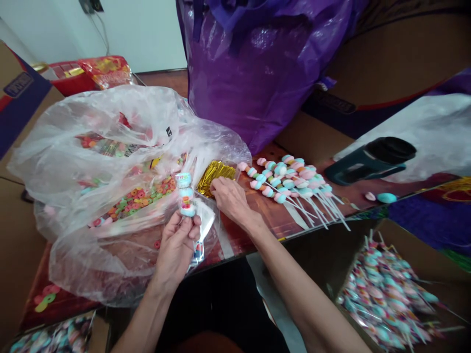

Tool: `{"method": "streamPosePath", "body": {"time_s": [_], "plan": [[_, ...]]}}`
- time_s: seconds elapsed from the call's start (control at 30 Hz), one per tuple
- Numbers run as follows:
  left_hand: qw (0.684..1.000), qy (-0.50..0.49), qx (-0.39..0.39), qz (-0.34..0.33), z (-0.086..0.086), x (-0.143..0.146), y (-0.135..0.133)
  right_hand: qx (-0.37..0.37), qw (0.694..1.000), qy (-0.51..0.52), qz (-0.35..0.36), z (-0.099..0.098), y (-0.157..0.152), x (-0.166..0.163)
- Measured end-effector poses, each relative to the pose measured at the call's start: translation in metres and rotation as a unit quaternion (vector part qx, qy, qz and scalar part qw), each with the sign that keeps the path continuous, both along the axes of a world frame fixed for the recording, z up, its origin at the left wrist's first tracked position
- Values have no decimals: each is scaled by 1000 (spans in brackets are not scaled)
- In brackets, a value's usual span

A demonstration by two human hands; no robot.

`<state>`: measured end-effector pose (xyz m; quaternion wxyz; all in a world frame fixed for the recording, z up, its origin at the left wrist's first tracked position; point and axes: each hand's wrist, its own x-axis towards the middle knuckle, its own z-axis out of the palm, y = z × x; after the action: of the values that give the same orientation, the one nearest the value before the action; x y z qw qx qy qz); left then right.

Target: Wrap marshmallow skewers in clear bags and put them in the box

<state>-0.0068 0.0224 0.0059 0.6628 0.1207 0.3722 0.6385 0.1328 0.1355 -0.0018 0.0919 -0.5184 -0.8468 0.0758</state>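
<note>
My left hand (179, 241) is closed round the lower end of a candy skewer (187, 200) in a clear printed wrapper, held upright above the table. Pale blue candies and ring-shaped pieces show through the wrapper. My right hand (231, 198) reaches to a pile of gold twist ties (217, 176), with its bent fingers pinched at the pile's right side. The fingertips are partly hidden. Beneath and beside the left hand lie flat clear printed bags (205, 220). Right of my right hand, several unwrapped pink and blue candy skewers (294, 179) lie with their white sticks toward me.
A large clear plastic bag (110, 105) with colourful candy rings (136, 201) covers the table's left. Behind stands a purple bag (243, 83). A dark tumbler (353, 164) leans at right. Below the edge, a box holds wrapped skewers (382, 294); another (99, 333) sits lower left.
</note>
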Motion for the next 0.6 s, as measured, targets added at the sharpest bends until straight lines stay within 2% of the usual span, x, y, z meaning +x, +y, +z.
{"method": "streamPosePath", "body": {"time_s": [0.2, 0.27, 0.33, 0.4, 0.47, 0.53, 0.6], "plan": [[1000, 12, -4, -10, 0, 0, -2, -2, 998, 51, 23, -8, 6, 1], [999, 28, -15, 2, -1, 0, -2, -1, 992, 124, 18, -10, 7, 1], [999, 47, -21, 16, -2, 1, -1, -1, 966, 257, 10, -12, 9, 0], [997, 69, -20, 35, -3, 4, 0, -11, 904, 427, -13, -14, 10, -2], [994, 92, -13, 56, -3, 7, 1, -32, 811, 581, -64, -16, 12, -5], [991, 113, -2, 70, -1, 11, 3, -47, 718, 683, -127, -16, 13, -8], [989, 124, 7, 75, 0, 13, 5, -58, 652, 738, -168, -16, 11, -9]]}}
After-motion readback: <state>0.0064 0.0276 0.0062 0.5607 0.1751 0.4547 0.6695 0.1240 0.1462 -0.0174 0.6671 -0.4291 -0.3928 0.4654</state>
